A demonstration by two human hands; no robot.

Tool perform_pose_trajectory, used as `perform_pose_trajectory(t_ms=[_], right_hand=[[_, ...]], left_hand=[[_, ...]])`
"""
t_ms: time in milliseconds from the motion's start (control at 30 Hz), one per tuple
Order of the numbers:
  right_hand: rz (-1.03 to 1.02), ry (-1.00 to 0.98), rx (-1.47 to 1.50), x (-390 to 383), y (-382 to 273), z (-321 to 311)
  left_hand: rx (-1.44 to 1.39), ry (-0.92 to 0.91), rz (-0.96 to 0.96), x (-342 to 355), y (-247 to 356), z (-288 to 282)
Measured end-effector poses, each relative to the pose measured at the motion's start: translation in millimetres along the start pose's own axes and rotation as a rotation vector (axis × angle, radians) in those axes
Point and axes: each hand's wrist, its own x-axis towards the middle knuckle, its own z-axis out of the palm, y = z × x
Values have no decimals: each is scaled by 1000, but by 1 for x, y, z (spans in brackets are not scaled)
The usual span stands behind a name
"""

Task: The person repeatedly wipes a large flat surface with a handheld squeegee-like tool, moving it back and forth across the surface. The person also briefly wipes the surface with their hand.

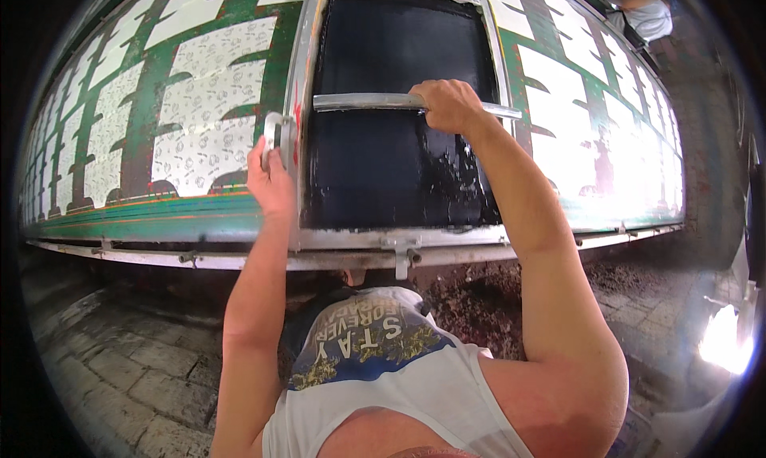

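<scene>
A printing screen (467, 234) with a pale metal frame lies on the green table in front of me. Dark, glossy ink coats its mesh (383, 171), with paler streaks at the lower right. My right hand (448, 105) is closed over a long metal squeegee (359, 100), which spans the screen from side to side; its lower edge is hard to make out. At the screen's left side, my left hand (271, 183) grips a white handle (272, 131) fixed to the frame, thumb and fingers on either side of it.
White cut fabric panels (179, 143) lie in rows on the long green table (152, 223), some with small printed figures. A metal rail (207, 260) with a bracket (401, 260) runs along its near edge. Another person (645, 19) stands at the far right. Paving (152, 378) lies below.
</scene>
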Motion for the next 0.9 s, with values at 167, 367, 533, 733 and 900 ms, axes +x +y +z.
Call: perform_pose_trajectory(t_ms=[167,367,533,733,900], right_hand=[[14,52,24,-71,-50,23],[54,16,52,-146,-106,39],[50,93,60,-181,-135,47],[-5,176,68,-200,-144,60],[-5,215,38,-214,-145,72]], left_hand=[[7,-12,3,7,-17,-2],[-79,-1,-42,8,-15,3],[-17,2,-40,6,-3,3],[38,3,-18,8,-12,2],[183,50,85,9,-16,2]])
